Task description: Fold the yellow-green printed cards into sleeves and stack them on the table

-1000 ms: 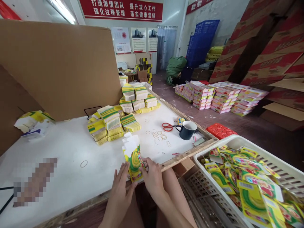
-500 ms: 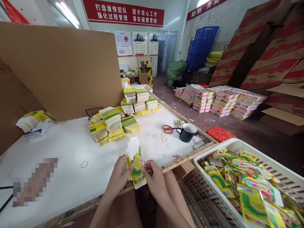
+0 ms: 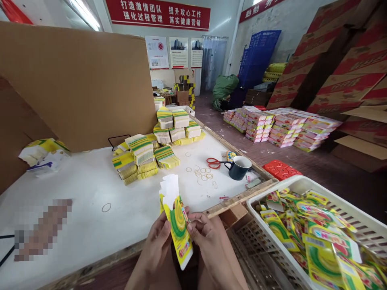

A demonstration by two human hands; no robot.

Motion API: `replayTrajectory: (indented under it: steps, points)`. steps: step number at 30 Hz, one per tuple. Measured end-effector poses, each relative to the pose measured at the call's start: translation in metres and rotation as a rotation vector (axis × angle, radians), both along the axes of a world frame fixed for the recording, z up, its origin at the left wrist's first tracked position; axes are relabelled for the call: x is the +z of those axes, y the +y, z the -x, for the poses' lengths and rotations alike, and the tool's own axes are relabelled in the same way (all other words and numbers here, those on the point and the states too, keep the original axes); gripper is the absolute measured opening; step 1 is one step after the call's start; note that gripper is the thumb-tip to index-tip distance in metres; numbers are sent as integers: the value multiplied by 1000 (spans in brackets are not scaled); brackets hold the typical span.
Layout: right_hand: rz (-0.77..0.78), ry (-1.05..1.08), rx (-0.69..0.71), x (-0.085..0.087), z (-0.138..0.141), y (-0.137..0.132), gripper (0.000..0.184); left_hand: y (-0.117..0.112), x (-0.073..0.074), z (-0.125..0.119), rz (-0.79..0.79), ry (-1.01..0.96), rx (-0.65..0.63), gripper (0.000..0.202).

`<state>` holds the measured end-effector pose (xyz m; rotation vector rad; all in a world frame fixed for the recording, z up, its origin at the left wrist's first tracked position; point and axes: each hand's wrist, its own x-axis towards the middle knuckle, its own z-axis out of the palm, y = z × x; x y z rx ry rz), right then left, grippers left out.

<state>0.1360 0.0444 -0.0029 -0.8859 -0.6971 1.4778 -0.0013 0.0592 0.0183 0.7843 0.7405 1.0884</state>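
Head view: both hands pinch a small stack of yellow-green flat cartons [image 3: 177,225] upright over the near table edge [image 3: 238,197], the left hand [image 3: 157,249] closed on one side and the right hand [image 3: 208,241] on the other, apparently to square the edges. To the right sits a white basket [image 3: 302,181] of loose cartons. Farther off lie rubber bands [image 3: 202,174], a dark mug [image 3: 238,167] and bundled stacks [image 3: 142,157].

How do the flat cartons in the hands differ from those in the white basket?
The held cartons form one aligned, upright stack gripped between left hand and right hand; the basket cartons lie loose, jumbled and overlapping in the white basket. Both share yellow-green printing.
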Motion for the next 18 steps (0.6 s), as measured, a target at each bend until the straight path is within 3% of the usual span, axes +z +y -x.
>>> replayTrajectory:
  steps: [3, 10, 14, 18]
  points:
    - [14, -16, -22, 1, -1, -2, 31, -6, -2, -7, 32, -55, 14, 41]
    - [11, -183, -53, -5, -2, -7, 29, -4, -19, -15, 49, 63, 168, 34]
    - [-16, -366, -129, -9, -1, -10, 26, -8, -14, -15, -17, 233, 227, 48]
    - [-154, -490, -118, 1, -9, -14, 22, -19, 0, -11, -99, 322, 236, 67]
